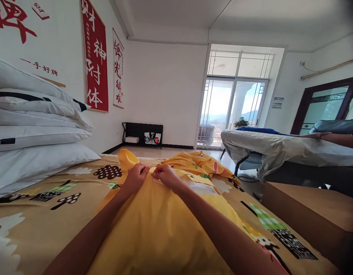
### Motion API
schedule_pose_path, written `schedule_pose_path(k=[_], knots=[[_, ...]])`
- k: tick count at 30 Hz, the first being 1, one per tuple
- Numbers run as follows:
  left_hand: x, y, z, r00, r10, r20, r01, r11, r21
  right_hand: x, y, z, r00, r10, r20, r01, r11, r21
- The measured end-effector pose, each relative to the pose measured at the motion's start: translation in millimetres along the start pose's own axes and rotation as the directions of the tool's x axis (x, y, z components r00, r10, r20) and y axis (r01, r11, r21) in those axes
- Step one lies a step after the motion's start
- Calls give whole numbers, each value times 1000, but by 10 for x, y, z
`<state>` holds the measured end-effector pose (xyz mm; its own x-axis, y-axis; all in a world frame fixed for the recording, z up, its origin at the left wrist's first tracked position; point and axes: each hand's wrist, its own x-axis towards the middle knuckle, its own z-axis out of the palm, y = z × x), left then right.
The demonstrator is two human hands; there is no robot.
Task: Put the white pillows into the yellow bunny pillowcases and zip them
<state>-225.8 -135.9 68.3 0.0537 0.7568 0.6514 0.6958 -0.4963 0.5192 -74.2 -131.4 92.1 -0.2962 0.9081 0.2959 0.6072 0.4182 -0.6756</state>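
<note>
A yellow pillowcase (161, 217) lies in front of me, its far edge between my hands. White filling (203, 187), which looks like a pillow, shows along the open edge on the right. My left hand (137, 175) is closed on the pillowcase edge, with a flap of yellow cloth standing up just beyond it. Close beside it, my right hand (167, 176) pinches the same edge near the opening. Whether a zipper lies under the fingertips is too small to tell. Yellow printed fabric (197, 160) lies bunched beyond my right hand.
A patterned tan bedspread (61, 214) lies beneath. White pillows (41, 130) are stacked at left. A cardboard box (308, 206) stands at right, near a plastic-covered table (279, 145) where another person's arm (337, 138) rests. A black shelf (143, 131) stands by the wall.
</note>
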Motion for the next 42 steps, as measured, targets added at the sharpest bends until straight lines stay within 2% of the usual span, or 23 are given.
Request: schedule_pose_path(k=[4,7,11,15,18,22,25,28,30,33,36,39,41,42], knots=[[-74,-255,1,996,-56,-77,38,976,-214,-76,1,174,998,-42,48,42,999,-1],[-115,-390,-39,986,-162,-45,132,912,-388,-220,86,252,993,-117,21,119,988,-97],[-161,-452,-84,941,-339,6,280,766,-579,-348,267,273,980,-196,-9,186,939,-291],[-213,-485,-55,883,-468,15,330,600,-729,-372,412,240,991,-131,-40,111,936,-333],[-245,-491,-35,899,-437,10,303,606,-736,-339,457,212,994,-106,-17,97,954,-284],[-269,-451,-61,921,-379,87,325,628,-707,-157,433,206,976,-210,60,219,938,-270],[-287,-423,-94,913,-363,186,387,628,-676,14,370,237,974,-226,-15,219,956,-195],[-310,-417,-113,910,-340,237,408,629,-662,44,243,317,968,-217,-126,214,976,-37],[-319,-419,-115,906,-345,244,412,597,-688,-28,129,403,960,-250,-124,258,965,53],[-318,-427,-109,906,-349,239,405,552,-729,-149,-18,546,945,-322,-61,326,940,100],[-319,-439,-115,910,-329,251,399,536,-744,-160,-68,627,950,-308,-52,310,950,33],[-334,-447,-143,909,-298,292,413,544,-730,-98,-52,601,938,-345,-22,337,928,-155],[-346,-443,-166,899,-295,323,436,546,-715,-73,-64,534,889,-454,67,447,824,-348],[-348,-438,-176,897,-300,324,441,553,-707,-72,-88,493,846,-517,133,515,726,-456]])
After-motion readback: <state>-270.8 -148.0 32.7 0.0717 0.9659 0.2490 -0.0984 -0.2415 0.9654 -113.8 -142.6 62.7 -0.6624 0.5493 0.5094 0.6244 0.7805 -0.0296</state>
